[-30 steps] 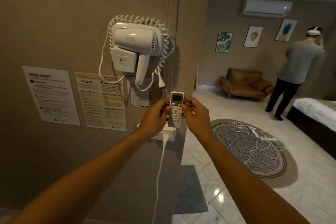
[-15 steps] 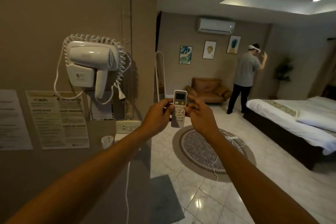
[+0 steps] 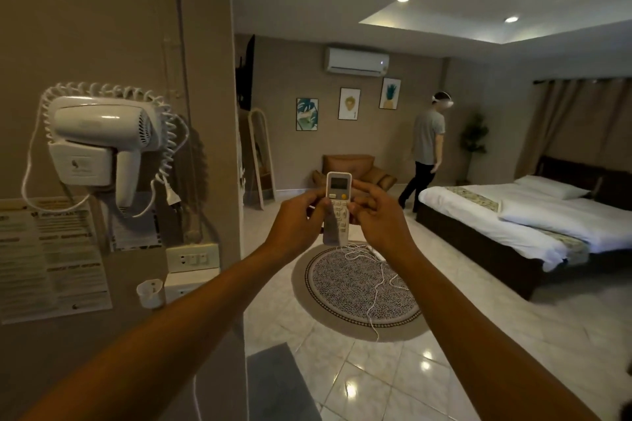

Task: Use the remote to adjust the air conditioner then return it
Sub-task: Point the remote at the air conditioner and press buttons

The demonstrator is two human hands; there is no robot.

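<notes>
Glossy tiled bedroom; left hand (image 3: pixel 297 223), right hand (image 3: pixel 379 219) fingers clasp slim white plastic remote (image 3: pixel 337 208).

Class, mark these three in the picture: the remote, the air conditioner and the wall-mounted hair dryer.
remote (image 3: pixel 338 184): head view, on its display screen at the top.
air conditioner (image 3: pixel 357 61): head view, middle of its white front panel.
hair dryer (image 3: pixel 97 120): head view, on the barrel above its wall holder.

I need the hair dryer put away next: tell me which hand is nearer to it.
Left. The left hand holds the remote on the side toward the wall-mounted hair dryer; the right hand grips it from the far side.
</notes>
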